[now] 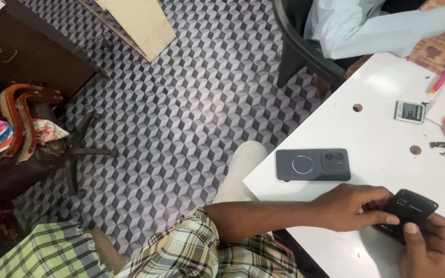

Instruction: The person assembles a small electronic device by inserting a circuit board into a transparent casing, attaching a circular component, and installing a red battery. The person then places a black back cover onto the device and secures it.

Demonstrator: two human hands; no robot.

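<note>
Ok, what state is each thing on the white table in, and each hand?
Small black phone: gripped in both hands, above the table edge.
Left hand: closed on the phone.
Right hand: closed under it.
Dark grey phone with ring: flat, back up, untouched.
Grey battery: loose, flat.
White table: holes uncovered.

Small black phone (pixel 410 210), glossy rounded back turned up, tilted diagonally, held just above the near right edge of the white table. Gripped at both ends; lower part hidden, upper corner exposed.
</note>
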